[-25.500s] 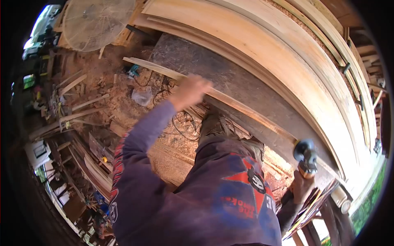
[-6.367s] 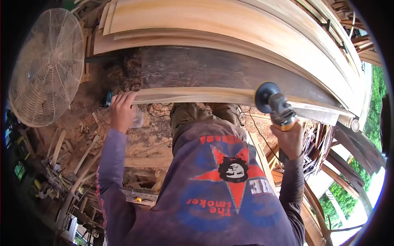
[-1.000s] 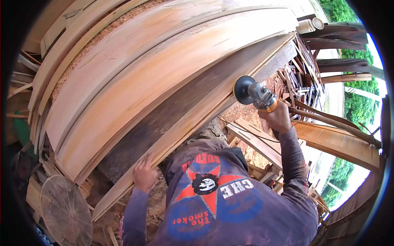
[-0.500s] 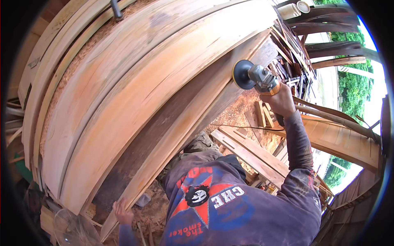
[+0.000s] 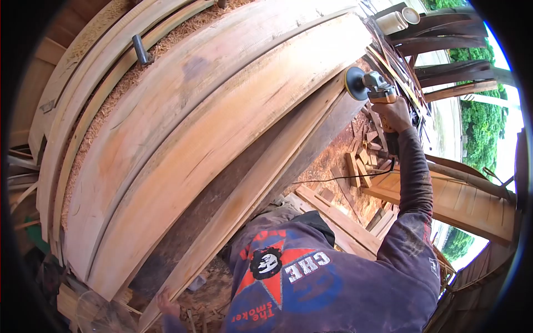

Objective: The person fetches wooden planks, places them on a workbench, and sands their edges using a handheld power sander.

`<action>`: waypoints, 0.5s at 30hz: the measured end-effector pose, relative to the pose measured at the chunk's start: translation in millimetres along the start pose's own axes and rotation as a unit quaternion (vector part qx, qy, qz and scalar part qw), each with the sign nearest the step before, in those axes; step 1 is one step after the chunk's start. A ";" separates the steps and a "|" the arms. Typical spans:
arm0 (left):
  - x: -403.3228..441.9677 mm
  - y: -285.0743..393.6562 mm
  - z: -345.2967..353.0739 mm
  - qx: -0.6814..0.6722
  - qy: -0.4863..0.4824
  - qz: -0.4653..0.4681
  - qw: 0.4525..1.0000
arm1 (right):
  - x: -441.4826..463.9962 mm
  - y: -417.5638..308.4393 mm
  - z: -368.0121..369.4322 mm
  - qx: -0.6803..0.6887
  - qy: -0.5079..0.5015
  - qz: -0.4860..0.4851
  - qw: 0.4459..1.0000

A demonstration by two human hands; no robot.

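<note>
Workshop floor, littered with shavings point(image 5: 331, 161) and wood offcuts, beside a dark bench surface point(image 5: 189, 228). Wide pale boards point(image 5: 239, 130) lie across it on the far side; a mesh fan point(image 5: 102, 313) shows faintly at lower left.

Workpiece: a narrow wooden strip point(image 5: 244, 197), lying along the bench's near edge, between the wide boards and the person.

Right hand point(image 5: 395, 114): wrapped firmly around a power tool point(image 5: 382, 89) with a round disc point(image 5: 354, 83). Disc sits at the strip's far end; contact cannot be confirmed.

Left hand point(image 5: 168, 305): at the strip's near end, apparently touching it; blurred, so cannot tell whether the fingers close on it.

Progress (judgement): work on the strip appears under way, disc at one extremity. Strip looks pale along its length, but finished and unfinished stretches cannot be separated by eye; remainder undetermined.

Containers: one whitish cylindrical container point(image 5: 391, 22), lying on its side beyond the strip's far end. Contents not visible.
</note>
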State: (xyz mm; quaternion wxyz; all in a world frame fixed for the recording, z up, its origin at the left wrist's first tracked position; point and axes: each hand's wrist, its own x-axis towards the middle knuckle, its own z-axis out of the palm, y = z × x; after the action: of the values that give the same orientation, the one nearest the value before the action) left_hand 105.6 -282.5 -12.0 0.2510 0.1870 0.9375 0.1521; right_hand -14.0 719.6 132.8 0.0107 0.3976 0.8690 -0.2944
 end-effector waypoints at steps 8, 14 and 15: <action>-3.6 -5.3 4.3 0.033 0.003 -0.031 0.999 | 69.9 28.6 -25.8 -0.013 0.032 0.064 0.997; -17.4 -54.0 64.2 0.119 0.282 0.036 0.951 | 55.2 35.3 -5.5 -0.015 0.015 -0.054 0.998; -12.9 -54.8 60.1 0.127 0.287 0.058 0.948 | 45.4 36.3 -4.1 -0.025 -0.002 -0.095 0.995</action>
State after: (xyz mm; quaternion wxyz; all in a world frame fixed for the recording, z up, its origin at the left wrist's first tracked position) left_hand 132.7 -324.9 -77.2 -0.0634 0.2194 0.9691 0.0934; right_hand -18.8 771.3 106.5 -0.0060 0.3123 0.9099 -0.2728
